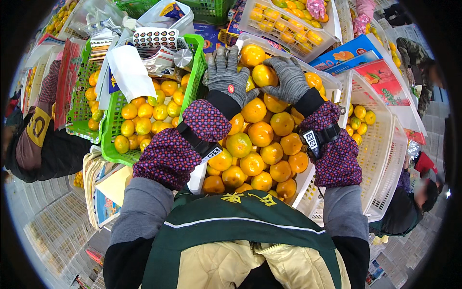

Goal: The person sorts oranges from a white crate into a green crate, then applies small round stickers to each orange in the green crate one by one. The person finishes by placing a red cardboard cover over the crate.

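Observation:
A white plastic crate (pixel 197 179) heaped with mandarin oranges (pixel 260 134) sits right in front of me. Both my hands wear grey knit gloves and reach to its far end. My left hand (pixel 227 79) lies with fingers stretched out over the far left corner, a small red label on the back of its glove. Beside it, my right hand (pixel 289 81) curves its fingers and thumb around one mandarin (pixel 264 76). Another mandarin (pixel 252 55) rests just beyond, between the two hands. The fruit beneath my palms is hidden.
To the left stands a green basket (pixel 196 62) of mandarins, topped with sticker sheets (pixel 155 37), papers and a tape roll (pixel 183 58). White crates (pixel 380 159) stand at right, with printed cardboard sheets (pixel 385 79) behind. A co-worker's pink-gloved hand (pixel 316 8) is at the far side.

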The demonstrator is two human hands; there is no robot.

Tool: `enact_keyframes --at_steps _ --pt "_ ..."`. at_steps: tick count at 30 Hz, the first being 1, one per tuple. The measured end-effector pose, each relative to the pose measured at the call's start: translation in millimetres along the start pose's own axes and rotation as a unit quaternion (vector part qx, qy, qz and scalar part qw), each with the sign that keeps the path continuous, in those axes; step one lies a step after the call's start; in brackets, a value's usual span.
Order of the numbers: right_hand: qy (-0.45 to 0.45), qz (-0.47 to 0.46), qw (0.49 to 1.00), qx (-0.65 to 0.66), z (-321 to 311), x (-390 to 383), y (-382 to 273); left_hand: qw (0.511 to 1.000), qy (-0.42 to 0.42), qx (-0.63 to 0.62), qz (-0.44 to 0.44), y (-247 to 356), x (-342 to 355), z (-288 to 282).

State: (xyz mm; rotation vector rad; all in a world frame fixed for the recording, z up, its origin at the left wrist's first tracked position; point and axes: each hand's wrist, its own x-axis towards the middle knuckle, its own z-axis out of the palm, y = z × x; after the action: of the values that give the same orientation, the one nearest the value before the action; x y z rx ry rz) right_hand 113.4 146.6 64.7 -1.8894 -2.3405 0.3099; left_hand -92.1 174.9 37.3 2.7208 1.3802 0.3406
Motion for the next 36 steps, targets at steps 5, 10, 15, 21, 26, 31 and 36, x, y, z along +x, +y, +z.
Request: enact_keyframes --at_steps 5,10,15,21,26,31,36 --pt "-0.022 0.008 0.999 -0.024 -7 3 -13 1.0 -0.008 0.015 -0.006 -2 -3 3" --pt "-0.039 0.017 0.995 -0.092 -10 10 -25 0.999 -0.028 0.026 -0.015 -2 -4 2" --pt "-0.003 0.014 0.994 -0.106 -2 2 -33 0.999 -0.019 0.033 -0.017 1 -3 2" --pt "-0.029 -0.037 0.996 -0.07 -8 -2 -28 1.0 0.01 0.001 0.001 0 -7 0" --pt "-0.061 -0.016 0.988 -0.139 -10 5 -39 1.0 0.005 0.007 -0.003 0 -8 -1" --pt "-0.005 -0.001 0.99 -0.14 1 4 -43 1.0 0.003 -0.003 -0.008 -1 -6 5" --pt "0.031 -0.011 0.994 -0.104 11 1 -38 1.0 0.019 0.0 0.0 0 -5 10"
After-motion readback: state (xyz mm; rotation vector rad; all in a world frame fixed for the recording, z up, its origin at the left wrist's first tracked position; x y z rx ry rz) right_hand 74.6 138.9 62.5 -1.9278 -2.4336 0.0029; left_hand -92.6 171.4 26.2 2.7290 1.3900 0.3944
